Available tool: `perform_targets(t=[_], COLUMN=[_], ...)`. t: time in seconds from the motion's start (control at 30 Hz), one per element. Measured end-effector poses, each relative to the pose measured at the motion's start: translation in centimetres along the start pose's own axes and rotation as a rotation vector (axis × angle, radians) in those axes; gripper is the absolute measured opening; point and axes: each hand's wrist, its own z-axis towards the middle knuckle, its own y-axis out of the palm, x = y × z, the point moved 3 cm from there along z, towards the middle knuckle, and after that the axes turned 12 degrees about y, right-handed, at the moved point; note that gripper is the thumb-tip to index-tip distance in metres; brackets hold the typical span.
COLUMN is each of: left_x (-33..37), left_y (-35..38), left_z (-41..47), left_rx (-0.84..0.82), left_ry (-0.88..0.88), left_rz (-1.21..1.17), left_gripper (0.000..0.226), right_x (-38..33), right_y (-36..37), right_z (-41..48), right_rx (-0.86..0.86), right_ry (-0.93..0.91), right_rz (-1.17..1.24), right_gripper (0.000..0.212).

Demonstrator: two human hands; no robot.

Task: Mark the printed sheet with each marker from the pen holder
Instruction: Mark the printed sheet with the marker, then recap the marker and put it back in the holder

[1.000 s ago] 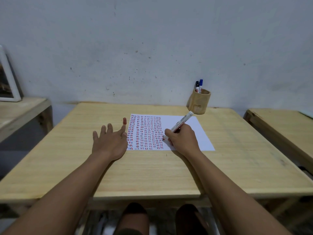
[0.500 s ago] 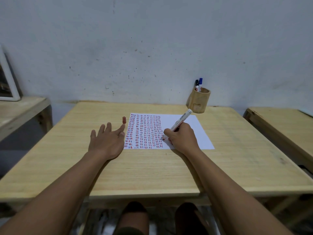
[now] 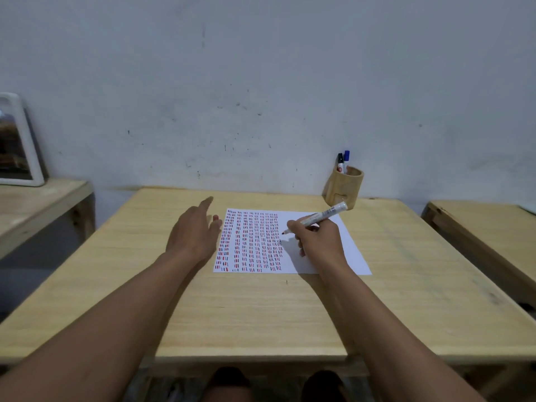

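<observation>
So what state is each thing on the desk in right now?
Marker: uncapped, in right hand, tip just above the paper.
Red cap: off, beside left hand.
Printed sheet: flat, marked.
Pen holder: upright.
Black marker, blue marker: capped.

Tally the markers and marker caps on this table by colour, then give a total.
Black-capped marker in the pen holder: 1
Blue-capped marker in the pen holder: 1
Uncapped white-bodied marker in the right hand: 1
Loose red cap by the left hand: 1
Total: 4
</observation>
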Motion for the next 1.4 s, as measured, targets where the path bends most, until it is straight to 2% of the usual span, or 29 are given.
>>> perform_targets(t=[0.1,0.27,0.37,0.47,0.6,0.77,0.97,1.23,1.4], left_x=[-0.1,-0.7,0.8,3.4,6.2,9.1,10.5,10.7,11.3], left_y=[0.7,0.7,-0.3,-1.1,-1.1,-1.0,-0.6,0.0,-0.1], left_z=[0.8,0.7,0.4,0.3,0.4,0.1,-0.1,0.1,-0.2], left_rx=[-0.052,0.046,0.118,0.179,0.107,0.063,0.025,0.026,-0.022], left_ry=[0.050,0.041,0.021,0.018,0.035,0.017,0.002,0.036,0.000], left_rz=[0.059,0.004,-0.135,-0.376,-0.582,-0.774,-0.817,-0.656,-0.767], left_gripper=[0.046,0.028,0.017,0.009,0.007,0.010,0.010,0.006,0.010], right_x=[-0.6,-0.9,-1.1,-1.7,-2.8,-3.8,-3.7,-3.9,-3.6], right_y=[0.3,0.6,0.6,0.7,0.8,-0.1,-1.1,-1.8,-1.9], right_z=[-0.2,-0.3,-0.6,-1.2,-1.8,-2.0,-2.1,-2.4,-2.6], right_rx=[-0.075,-0.131,-0.143,-0.154,-0.161,-0.117,-0.099,-0.049,-0.089], right_ry=[0.077,0.158,0.140,0.137,0.163,0.109,0.097,0.004,0.036], right_rz=[0.164,0.274,0.310,0.354,0.470,0.519,0.536,0.421,0.454], right_gripper=[0.010,0.022,0.023,0.019,0.015,0.015,0.019,0.016,0.017])
